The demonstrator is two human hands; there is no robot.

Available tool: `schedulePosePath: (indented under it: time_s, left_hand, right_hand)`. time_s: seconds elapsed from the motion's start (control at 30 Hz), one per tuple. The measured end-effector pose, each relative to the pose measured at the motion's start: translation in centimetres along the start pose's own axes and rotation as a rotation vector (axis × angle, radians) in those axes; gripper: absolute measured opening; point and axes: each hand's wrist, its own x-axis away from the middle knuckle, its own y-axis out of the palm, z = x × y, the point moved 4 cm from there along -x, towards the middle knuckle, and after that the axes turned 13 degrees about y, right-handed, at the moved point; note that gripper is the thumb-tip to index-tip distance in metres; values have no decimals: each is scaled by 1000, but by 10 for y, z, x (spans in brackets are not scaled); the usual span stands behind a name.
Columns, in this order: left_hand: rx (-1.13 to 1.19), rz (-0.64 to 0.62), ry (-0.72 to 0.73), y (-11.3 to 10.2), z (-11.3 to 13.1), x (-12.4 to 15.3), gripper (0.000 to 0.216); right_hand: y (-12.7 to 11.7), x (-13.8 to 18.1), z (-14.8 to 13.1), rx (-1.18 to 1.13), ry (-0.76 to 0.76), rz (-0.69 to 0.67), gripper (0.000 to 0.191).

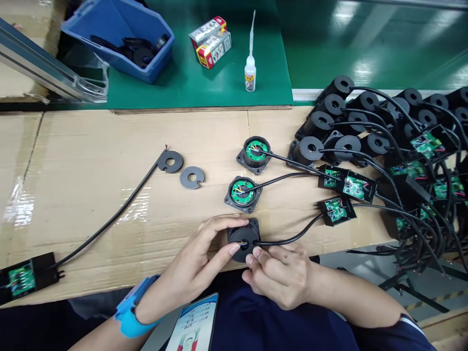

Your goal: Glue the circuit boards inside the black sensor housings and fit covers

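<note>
At the front edge of the table lies a black square-based housing (253,225) with a notched round cover (237,234) on its top. Thin coloured wires show in the cover's centre hole, and a black cable (285,242) runs from its notch to a small black box with a green circuit board (337,209). My left hand (204,253) grips the housing from the left, thumb on the cover. My right hand (283,273) has its fingers bunched at the cover's lower right edge, beside the cable; the fingertips' contact is partly hidden.
Two uncovered housings (243,192) with green boards lie beyond my hands. Two loose notched discs (192,177) and a cable (120,214) lie left. Many assembled housings (310,150) crowd the right. Behind are a blue bin (146,73), boxes (214,48) and a glue bottle (250,78).
</note>
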Motion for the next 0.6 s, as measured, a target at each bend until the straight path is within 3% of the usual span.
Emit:
schedulePosePath:
  time_s: [0.13,0.3,0.43,0.5,0.6]
  left_hand:
    - [114,28,-39,3,-1,-8,33]
    - [-19,152,-12,13,4,-28,15]
    - [-135,171,32,20,13,-31,12]
    - [-225,165,55,11,13,-29,16]
    - [-426,167,90,-28,4,-28,20]
  right_hand:
    - [1,2,0,-22,10,20,22]
    - [0,2,-1,-36,34,22,20]
    - [-3,2,-6,-18,40,14,15]
    - [-2,2,-7,-10,37,18,14]
    - [-1,2,-7,-5,22,74,17]
